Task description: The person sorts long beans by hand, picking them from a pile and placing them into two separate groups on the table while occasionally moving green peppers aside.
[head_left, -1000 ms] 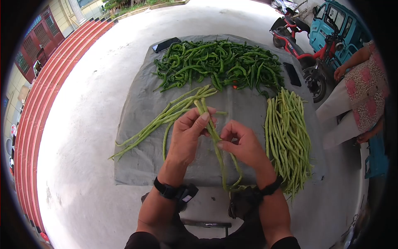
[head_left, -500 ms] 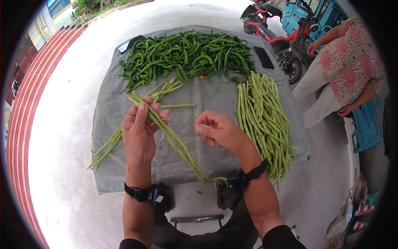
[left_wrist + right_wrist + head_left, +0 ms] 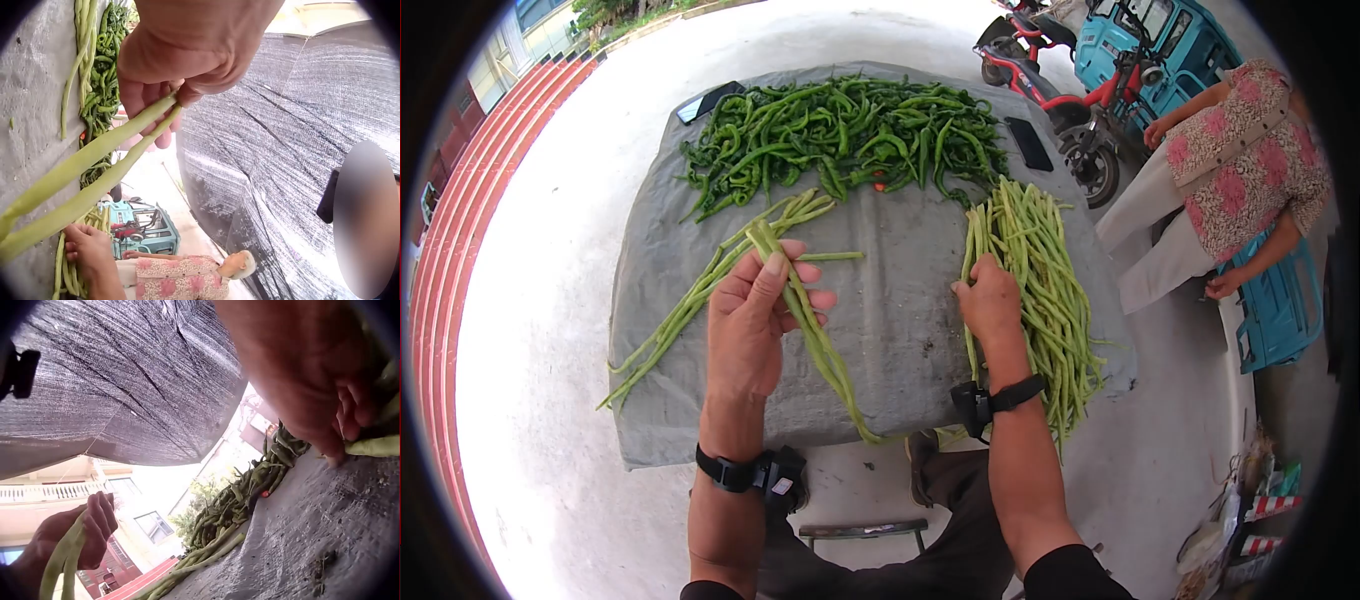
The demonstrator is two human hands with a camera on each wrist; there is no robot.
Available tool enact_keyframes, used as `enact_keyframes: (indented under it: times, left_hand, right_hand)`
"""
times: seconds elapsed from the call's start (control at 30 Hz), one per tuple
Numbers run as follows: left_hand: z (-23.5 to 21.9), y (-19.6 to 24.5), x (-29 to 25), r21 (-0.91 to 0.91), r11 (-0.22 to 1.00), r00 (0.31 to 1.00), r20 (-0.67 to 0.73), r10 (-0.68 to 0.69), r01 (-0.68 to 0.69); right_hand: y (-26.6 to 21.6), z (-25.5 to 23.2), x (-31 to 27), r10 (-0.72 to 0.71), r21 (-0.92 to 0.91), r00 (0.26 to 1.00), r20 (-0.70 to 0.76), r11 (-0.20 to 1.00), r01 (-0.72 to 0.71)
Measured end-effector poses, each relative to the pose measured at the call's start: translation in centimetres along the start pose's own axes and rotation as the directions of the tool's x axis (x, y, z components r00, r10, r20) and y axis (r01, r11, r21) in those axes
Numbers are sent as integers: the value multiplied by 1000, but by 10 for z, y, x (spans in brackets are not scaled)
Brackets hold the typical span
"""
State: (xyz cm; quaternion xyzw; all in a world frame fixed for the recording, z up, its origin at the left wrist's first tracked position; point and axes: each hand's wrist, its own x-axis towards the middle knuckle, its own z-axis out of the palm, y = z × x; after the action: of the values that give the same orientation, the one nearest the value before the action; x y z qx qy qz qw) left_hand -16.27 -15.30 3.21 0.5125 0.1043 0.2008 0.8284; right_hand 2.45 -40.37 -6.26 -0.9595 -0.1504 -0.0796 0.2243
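My left hand (image 3: 745, 315) pinches a couple of long beans (image 3: 817, 335) near their upper ends, thumb across them, above the grey sheet (image 3: 890, 330). In the left wrist view two strands (image 3: 87, 161) slant down from the fingertips, side by side. My right hand (image 3: 992, 305) is at the near-left edge of a big heap of long beans (image 3: 1050, 290), fingers bent. In the right wrist view its thumb and fingers are right at the end of one bean (image 3: 375, 447); I cannot tell whether they grip it. Loose long beans (image 3: 690, 297) lie left of the left hand.
Green chili peppers (image 3: 840, 140) form a wide pile along the sheet's far side, with a phone (image 3: 1028, 143) to the right and another (image 3: 710, 102) to the left. Beyond the right edge stand a person (image 3: 1235, 165), a red electric bike (image 3: 1090, 110) and a blue vehicle (image 3: 1190, 50).
My right hand has left the held beans and moved right to the heap. The left hand keeps its beans, their lower ends now swung inward. The head view has shifted.
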Motion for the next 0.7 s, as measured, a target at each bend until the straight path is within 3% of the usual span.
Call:
enact_keyframes:
  times: [0.13,0.23,0.37,0.47,0.57,0.67,0.7]
  left_hand:
    - [2,3,-1,37,999,1000,25,-14,13]
    - [3,2,-4,41,999,999,29,-36,35]
    - [3,2,-5,26,999,998,43,-45,44]
    - [2,1,-3,17,999,998,42,-40,40]
    - [0,-2,-2,20,999,997,53,-46,45]
    - [1,-6,-1,8,999,998,40,-39,39]
    - [1,-7,-1,2,999,999,31,-45,44]
  right_hand:
    - [9,-4,7,36,162,999,34,986,-41]
    - [11,-18,11,116,408,987,115,900,-154]
    - [13,-26,14,60,562,994,87,821,-99]
    - [-2,-43,12,28,653,987,160,746,-127]
    - [-27,-68,1,-76,800,944,322,554,-228]
    - [-51,-80,-11,-319,880,868,381,413,-234]
    - [-59,-81,-16,-386,877,829,404,423,-231]
